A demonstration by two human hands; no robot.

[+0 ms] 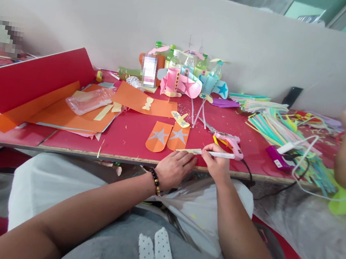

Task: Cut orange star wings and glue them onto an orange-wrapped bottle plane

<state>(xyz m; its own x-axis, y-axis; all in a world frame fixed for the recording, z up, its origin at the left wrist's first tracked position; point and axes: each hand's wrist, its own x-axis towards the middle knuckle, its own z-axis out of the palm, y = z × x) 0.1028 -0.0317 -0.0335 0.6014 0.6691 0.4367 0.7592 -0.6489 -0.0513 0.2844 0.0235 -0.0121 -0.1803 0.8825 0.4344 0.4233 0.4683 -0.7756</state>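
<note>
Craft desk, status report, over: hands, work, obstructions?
Left hand at pale yellow paper strip. Right hand holding white pen. Two star-marked orange paper pieces beyond left hand. Pink glue gun beyond right hand.

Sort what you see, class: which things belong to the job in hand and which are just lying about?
Likely the job's:
pale paper strip, at the left hand
white pen-like tool, in the right hand
orange star pieces
pink glue gun

Seemingly just lying about:
clear plastic piece
purple box
</note>
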